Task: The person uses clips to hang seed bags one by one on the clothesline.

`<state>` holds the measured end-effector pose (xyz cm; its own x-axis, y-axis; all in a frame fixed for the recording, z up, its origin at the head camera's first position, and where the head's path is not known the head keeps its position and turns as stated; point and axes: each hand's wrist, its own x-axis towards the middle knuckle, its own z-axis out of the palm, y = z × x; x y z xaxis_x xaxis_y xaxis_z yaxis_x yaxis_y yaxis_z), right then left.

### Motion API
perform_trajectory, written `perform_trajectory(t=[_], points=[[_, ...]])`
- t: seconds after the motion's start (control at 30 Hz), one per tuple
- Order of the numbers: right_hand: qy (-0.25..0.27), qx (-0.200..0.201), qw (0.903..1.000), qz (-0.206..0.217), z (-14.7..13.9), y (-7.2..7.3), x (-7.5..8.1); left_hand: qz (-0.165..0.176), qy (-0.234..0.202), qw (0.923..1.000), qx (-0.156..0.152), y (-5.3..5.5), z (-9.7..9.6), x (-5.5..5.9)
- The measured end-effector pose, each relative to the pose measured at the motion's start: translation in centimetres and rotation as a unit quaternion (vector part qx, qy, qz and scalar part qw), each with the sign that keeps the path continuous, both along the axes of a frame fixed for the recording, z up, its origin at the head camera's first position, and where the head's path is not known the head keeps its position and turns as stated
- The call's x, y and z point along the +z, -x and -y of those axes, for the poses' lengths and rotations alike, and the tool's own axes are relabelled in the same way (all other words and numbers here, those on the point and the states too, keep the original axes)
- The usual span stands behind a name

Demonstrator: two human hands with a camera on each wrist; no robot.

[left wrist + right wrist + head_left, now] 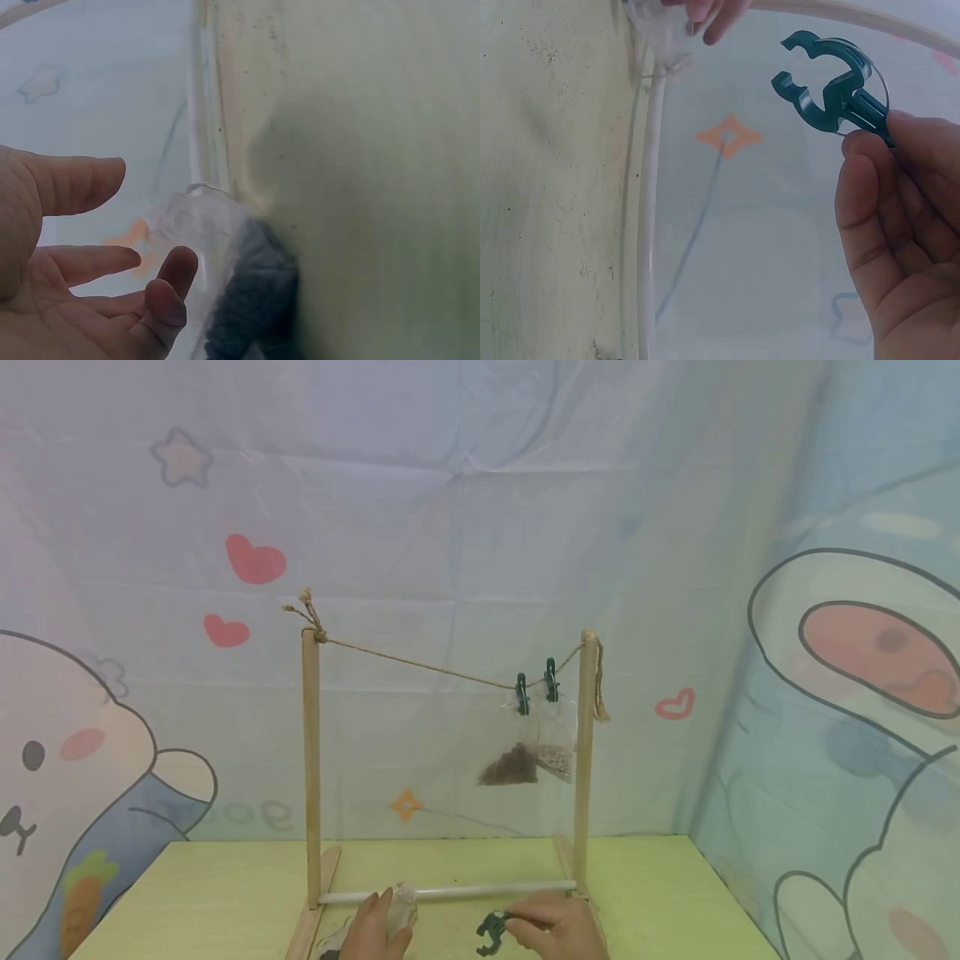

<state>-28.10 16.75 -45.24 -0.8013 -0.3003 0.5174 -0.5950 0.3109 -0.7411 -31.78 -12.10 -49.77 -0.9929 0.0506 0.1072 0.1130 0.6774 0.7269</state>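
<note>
Low in the head view, my left hand (377, 931) is beside a clear plastic bag (406, 903), its fingers loosely bent. The left wrist view shows the bag's see-through top (199, 221) and dark contents (255, 292) just beyond the fingertips; nothing lies between thumb and fingers. My right hand (557, 928) pinches the handles of a dark green spring clip (491, 933) between thumb and fingers. Seen from the right wrist, the clip (840, 94) points away from the hand with its curved jaws spread apart and holding nothing.
A wooden frame with a left post (311, 768) and right post (585, 768) stands on the yellow table (645, 902). A sagging twine (420, 662) joins the posts; two green clips (522, 695) hang bags with brown contents (513, 766) from it. A white rod (495, 889) crosses below.
</note>
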Motion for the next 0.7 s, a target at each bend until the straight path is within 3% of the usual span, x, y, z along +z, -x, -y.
perform_trajectory(t=[0.17, 0.4, 0.7], points=[[0.001, 0.014, 0.9987, -0.049, 0.0, 0.1, -0.3, -0.012, 0.001, 0.9999, 0.002, 0.1, 0.4, -0.7], [0.003, 0.019, 0.9995, -0.027, -0.1, 0.0, -0.1, -0.042, -0.005, 0.999, 0.016, -0.3, 0.6, -0.3], [0.001, 0.021, 0.9995, -0.022, -0.2, 0.0, -0.2, -0.075, 0.017, 0.9966, 0.028, -1.5, 1.1, 1.2]])
